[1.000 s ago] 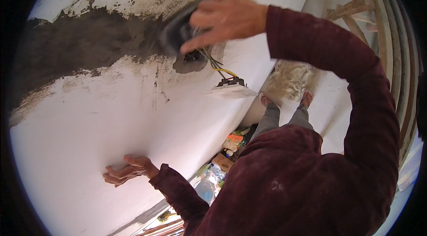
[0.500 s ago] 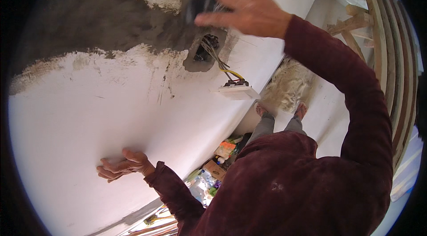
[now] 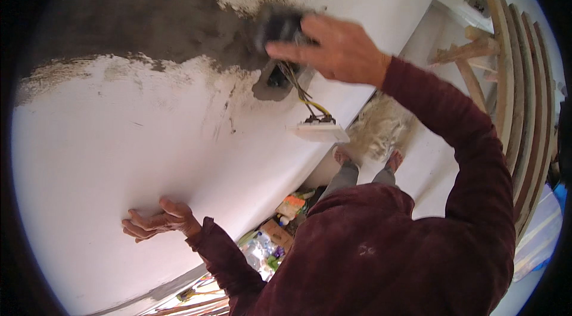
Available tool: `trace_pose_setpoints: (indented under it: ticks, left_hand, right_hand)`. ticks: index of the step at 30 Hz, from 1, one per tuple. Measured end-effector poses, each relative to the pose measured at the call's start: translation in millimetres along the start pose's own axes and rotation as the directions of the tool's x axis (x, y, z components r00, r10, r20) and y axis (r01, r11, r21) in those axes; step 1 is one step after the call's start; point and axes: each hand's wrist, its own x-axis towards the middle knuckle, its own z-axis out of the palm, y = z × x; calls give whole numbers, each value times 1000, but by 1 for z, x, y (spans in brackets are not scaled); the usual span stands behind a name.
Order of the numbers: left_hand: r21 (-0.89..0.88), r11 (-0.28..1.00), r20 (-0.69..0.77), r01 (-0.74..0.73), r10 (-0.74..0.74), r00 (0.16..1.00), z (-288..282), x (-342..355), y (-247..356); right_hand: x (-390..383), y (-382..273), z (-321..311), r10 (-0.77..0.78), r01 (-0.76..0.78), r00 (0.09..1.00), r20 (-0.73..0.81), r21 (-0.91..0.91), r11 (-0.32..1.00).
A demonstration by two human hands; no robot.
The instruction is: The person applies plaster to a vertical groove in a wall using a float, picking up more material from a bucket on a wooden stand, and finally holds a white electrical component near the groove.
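My right hand [image 3: 339,50] grips a black, blocky pad [image 3: 279,27], smeared by motion, against the wall at the right end of a dark grey band of wet mortar [image 3: 155,12]. Just below it, a wall box [image 3: 277,76] sits in a mortar patch. Grey and yellow wires [image 3: 301,92] come out of the box to a white socket plate [image 3: 322,131], which hangs loose. Lower left, my left hand [image 3: 159,220] leans on the white wall [image 3: 107,161] with its fingers spread and nothing in them.
Curved-looking wooden boards [image 3: 512,119] with a crosspiece stand at the right. Another wall box [image 3: 476,1] shows at the upper right. A dusty, mortar-splashed strip [image 3: 381,125] lies on the floor by my feet. A cardboard box [image 3: 277,234] and clutter lie along the wall's foot.
My right hand and the black pad have moved down and slightly right over the wall, nearer the wall box. My left hand stays on the wall. The view has shifted slightly.
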Motion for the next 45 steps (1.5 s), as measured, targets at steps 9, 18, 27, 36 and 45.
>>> trace_pose_setpoints:
  ticks: [9,18,27,36,45]
  left_hand:
    - [29,1000,12,3,-3,1000,0,-3,2]
    - [29,999,-19,27,-27,999,-5,-2,4]
    - [30,998,-6,57,-57,998,-6,1,5]
    - [-38,997,-14,65,-65,998,-7,0,5]
    - [-18,997,-52,74,-74,996,-6,4,5]
  right_hand:
    - [7,-6,-7,72,-66,995,-76,86,994]
    - [116,-27,-44,-78,87,978,-193,38,995]
    - [123,-41,-55,-39,41,989,-145,8,999]
    - [217,-42,-114,-12,6,967,-253,-25,1000]
    - [209,-46,-106,27,-26,948,-316,8,1000]
